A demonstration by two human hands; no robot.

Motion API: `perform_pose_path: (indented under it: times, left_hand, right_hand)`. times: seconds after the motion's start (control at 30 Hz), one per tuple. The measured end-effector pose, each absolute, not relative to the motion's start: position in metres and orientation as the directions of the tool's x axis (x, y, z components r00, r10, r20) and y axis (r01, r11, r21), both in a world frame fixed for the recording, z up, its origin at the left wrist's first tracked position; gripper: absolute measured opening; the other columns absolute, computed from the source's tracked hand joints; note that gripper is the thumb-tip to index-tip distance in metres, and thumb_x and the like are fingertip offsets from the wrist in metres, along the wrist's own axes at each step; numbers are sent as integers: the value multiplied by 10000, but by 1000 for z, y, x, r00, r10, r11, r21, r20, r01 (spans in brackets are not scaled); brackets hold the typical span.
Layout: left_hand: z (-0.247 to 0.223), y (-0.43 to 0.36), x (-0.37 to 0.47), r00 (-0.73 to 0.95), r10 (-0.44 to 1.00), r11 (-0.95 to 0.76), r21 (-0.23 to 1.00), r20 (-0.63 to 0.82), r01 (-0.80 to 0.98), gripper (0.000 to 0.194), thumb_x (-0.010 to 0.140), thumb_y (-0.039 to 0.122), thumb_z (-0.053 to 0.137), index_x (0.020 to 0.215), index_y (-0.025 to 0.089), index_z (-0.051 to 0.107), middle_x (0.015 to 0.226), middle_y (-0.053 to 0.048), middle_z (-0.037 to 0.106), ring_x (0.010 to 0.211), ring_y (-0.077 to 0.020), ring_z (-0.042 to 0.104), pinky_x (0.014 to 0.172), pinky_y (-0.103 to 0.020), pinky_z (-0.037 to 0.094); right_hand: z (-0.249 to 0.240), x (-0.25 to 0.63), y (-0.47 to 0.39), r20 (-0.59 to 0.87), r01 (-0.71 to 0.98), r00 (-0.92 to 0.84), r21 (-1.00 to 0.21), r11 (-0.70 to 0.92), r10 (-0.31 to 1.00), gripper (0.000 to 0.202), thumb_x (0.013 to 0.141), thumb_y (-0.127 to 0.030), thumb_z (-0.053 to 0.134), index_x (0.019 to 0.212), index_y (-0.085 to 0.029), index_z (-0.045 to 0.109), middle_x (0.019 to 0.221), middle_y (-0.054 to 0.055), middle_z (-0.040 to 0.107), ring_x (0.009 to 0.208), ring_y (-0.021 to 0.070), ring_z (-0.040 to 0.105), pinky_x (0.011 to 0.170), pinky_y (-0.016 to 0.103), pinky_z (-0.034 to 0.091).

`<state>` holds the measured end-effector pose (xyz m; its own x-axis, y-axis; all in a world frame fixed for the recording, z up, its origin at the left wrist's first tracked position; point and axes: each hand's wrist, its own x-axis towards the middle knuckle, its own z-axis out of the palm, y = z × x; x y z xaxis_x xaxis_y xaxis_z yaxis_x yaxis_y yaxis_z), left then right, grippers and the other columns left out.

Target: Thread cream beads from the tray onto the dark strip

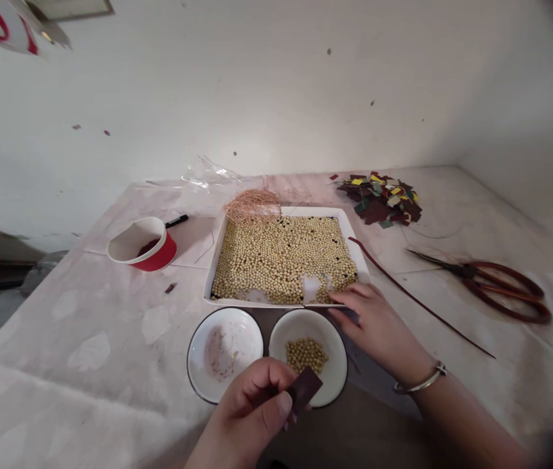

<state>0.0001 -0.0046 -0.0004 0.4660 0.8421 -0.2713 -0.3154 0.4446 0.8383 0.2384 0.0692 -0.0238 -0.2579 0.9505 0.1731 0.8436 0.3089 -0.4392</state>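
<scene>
My left hand (pixel 256 404) pinches a small dark maroon rectangular piece (pixel 306 387) between thumb and fingers, over the near edge of a white bowl (pixel 339 365). Several greenish-brown round grains (pixel 307 355) lie in that bowl. My right hand (pixel 378 322) reaches to the near right corner of a shallow white box (pixel 360 257). Its fingertips touch pale yellow round grains (pixel 281 257) inside, while the thumb is apart, outside the rim. Whether these grains are beans or beads I cannot tell. Left of the first bowl stands another white bowl (pixel 198 352) with pinkish residue.
A red-and-white cup (pixel 156 254) and a black marker (pixel 176 221) are at left. Tangled copper-coloured strands (pixel 251 205) lie on the box's far left corner. To the right are a dark red strip (pixel 417 294), scissors (pixel 505 286) and a pile of coloured scraps (pixel 383 198).
</scene>
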Motion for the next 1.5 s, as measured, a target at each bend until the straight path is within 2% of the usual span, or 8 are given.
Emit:
perform_pose_path:
  times: [0.13,0.3,0.43,0.57,0.67,0.93,1.27,1.5]
  left_hand:
    - [0,-5,1,445,846,450,840,-293,-303,251,786,413,650,758,172,589,755,-18,606,643,-112,445,620,-264,313]
    - [0,-6,0,439,850,448,838,-291,-312,245,787,412,649,762,177,586,736,-12,594,653,-119,448,629,-271,313]
    - [-1,-6,-1,467,842,444,841,-272,-309,226,806,400,630,774,182,581,758,-13,592,674,-122,452,643,-274,316]
    - [-2,-6,-1,454,846,447,835,-278,-322,240,794,410,641,774,180,576,737,-9,578,668,-123,445,628,-270,307]
    - [-3,-5,-1,461,843,449,834,-276,-322,237,796,409,638,774,182,578,734,-6,578,656,-118,439,632,-269,309]
    - [-2,-6,0,446,848,450,832,-285,-323,238,789,406,649,772,178,581,736,-9,593,644,-115,441,622,-267,307]
    - [0,-5,0,469,837,460,826,-281,-325,241,789,408,651,775,175,590,765,-14,614,650,-111,455,624,-269,313]
    - [0,-5,1,446,846,456,831,-292,-320,258,784,414,654,752,167,586,744,-11,606,642,-106,450,625,-263,311]
  right_hand:
    - [-22,239,69,180,827,-257,-468,312,950,164,873,-273,523,864,-201,670,888,79,624,875,240,571,772,401,491]
    - [-19,236,68,167,845,-235,-452,286,958,132,859,-257,539,863,-176,643,887,88,613,878,252,565,788,418,485]
    - [-21,235,67,166,863,-228,-422,278,960,138,840,-241,559,929,-169,636,964,106,617,932,269,566,823,438,489]
    - [-27,237,66,200,883,-249,-355,307,948,297,821,-264,592,1095,-151,618,1147,138,602,1078,299,539,925,476,458]
    - [-30,238,66,199,892,-273,-313,325,941,369,811,-259,603,1160,-138,603,1208,145,594,1123,307,527,963,490,442]
    - [-27,237,68,167,904,-265,-299,305,950,355,843,-258,554,1131,-63,627,1165,183,612,1070,316,555,937,490,470]
    - [-26,237,67,213,885,-217,-368,284,953,367,861,-294,524,1115,-52,628,1141,190,602,1051,304,552,937,475,472]
    - [-25,237,66,188,895,-221,-351,276,957,325,855,-264,535,1083,-62,650,1124,185,605,1037,304,562,933,474,473]
